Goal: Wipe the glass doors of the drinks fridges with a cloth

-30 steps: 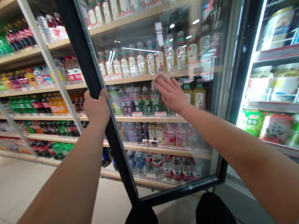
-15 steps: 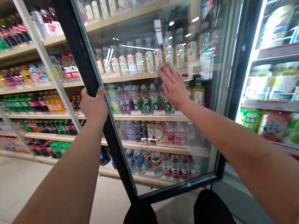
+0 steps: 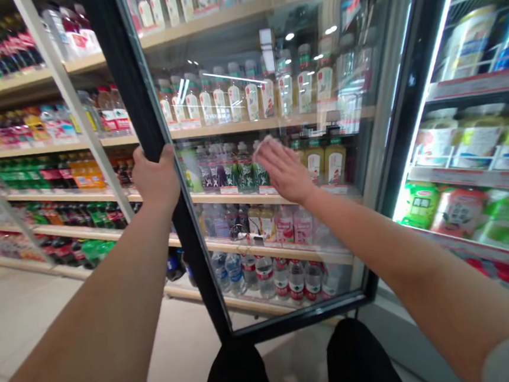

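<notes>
My left hand (image 3: pixel 155 179) is wrapped round the black frame edge of a glass fridge door (image 3: pixel 136 88), which stands swung out in front of me. My right hand (image 3: pixel 286 170) lies against the glass pane (image 3: pixel 225 57) with its fingers held together, pressing a crumpled pale cloth (image 3: pixel 261 146) flat under the fingertips. Most of the cloth is hidden beneath the fingers, and motion blurs its edge. Lights reflect in the glass above the hand. Through the pane I see rows of bottles on wooden shelves.
Long drink shelves (image 3: pixel 50 148) run behind the door and to the left. At the right is the lit fridge interior with bottles (image 3: pixel 481 135) and green and red packs (image 3: pixel 456 212). My knees (image 3: pixel 235 374) are close below the door's bottom edge. Pale floor tiles (image 3: pixel 24 312) spread at the lower left.
My right hand has slid the cloth down and slightly left across the glass. My left hand keeps its hold on the door frame, and the view has shifted slightly.
</notes>
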Available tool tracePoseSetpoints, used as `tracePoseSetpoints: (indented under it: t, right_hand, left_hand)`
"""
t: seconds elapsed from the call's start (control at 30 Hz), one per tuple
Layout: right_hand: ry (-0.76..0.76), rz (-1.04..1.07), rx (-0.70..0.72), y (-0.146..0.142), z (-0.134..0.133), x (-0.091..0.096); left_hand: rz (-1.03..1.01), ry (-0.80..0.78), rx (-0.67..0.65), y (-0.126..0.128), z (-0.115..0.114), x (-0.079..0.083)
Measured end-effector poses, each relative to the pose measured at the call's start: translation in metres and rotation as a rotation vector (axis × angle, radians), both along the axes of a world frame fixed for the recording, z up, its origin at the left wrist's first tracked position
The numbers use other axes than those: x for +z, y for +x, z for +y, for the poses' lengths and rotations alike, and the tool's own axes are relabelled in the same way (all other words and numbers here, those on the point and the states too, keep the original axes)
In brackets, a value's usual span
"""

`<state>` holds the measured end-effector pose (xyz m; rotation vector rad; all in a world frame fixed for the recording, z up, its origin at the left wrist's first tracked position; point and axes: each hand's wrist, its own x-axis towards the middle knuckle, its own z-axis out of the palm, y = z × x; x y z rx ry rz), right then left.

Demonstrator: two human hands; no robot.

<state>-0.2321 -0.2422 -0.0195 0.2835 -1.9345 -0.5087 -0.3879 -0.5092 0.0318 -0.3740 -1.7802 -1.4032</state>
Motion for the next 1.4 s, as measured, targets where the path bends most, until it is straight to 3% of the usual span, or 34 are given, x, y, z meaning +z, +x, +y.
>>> tracePoseSetpoints:
  t: [0.1,0.17,0.23,0.33,0.47,0.53,0.6,0.7,0.8,0.87,0.97,1.1,1.17,1.3,1.37,1.4]
  right_hand:
    - [0.176,-0.192,0.038,0.000,-0.006,-0.009]
    - [0.088,-0.131,0.020,-0.001,-0.006,0.006]
    - [-0.098,0.037,-0.012,-0.003,-0.006,0.022]
    - [-0.211,0.148,-0.025,-0.008,-0.007,0.018]
    - [0.122,-0.144,0.046,-0.005,-0.011,-0.017]
    - [0.183,-0.230,0.046,0.000,-0.008,-0.014]
    - [0.063,-0.131,0.002,0.004,-0.002,0.002]
    - [-0.180,0.102,-0.048,0.005,0.004,0.013]
    - [-0.189,0.136,-0.037,0.003,-0.001,-0.016]
    - [0.006,-0.016,0.007,0.003,-0.004,-0.039]
    - [0.153,-0.089,0.021,0.008,0.003,-0.041]
    - [-0.161,0.193,-0.091,0.017,0.023,-0.015]
    - [-0.232,0.244,-0.112,0.021,0.030,-0.023]
    - [0.086,-0.046,-0.034,0.030,0.033,-0.061]
    - [0.177,-0.145,-0.011,0.033,0.032,-0.061]
    - [0.141,-0.120,-0.023,0.033,0.032,-0.054]
  left_hand:
    - [0.007,-0.002,-0.003,-0.002,-0.001,-0.001]
    - [0.007,-0.008,-0.005,-0.003,-0.001,-0.001]
    - [0.011,-0.015,-0.005,-0.004,-0.001,0.000]
    - [0.007,-0.022,0.011,-0.001,-0.001,0.002]
    - [-0.008,-0.047,0.060,0.008,-0.002,-0.003]
    - [0.123,-0.109,0.101,0.014,-0.002,-0.010]
    - [0.329,-0.245,0.126,0.020,0.000,-0.020]
    - [0.550,-0.505,0.015,0.027,0.012,-0.031]
    - [0.564,-0.543,-0.082,0.034,0.032,-0.034]
    - [0.502,-0.491,-0.084,0.037,0.043,-0.033]
    - [0.451,-0.479,-0.097,0.037,0.050,-0.034]
    - [0.534,-0.503,-0.057,0.029,0.050,-0.040]
    - [0.569,-0.516,-0.030,0.027,0.051,-0.042]
    - [0.580,-0.512,-0.046,0.026,0.053,-0.043]
    - [0.578,-0.501,-0.064,0.025,0.053,-0.043]
    - [0.577,-0.498,-0.071,0.024,0.053,-0.043]
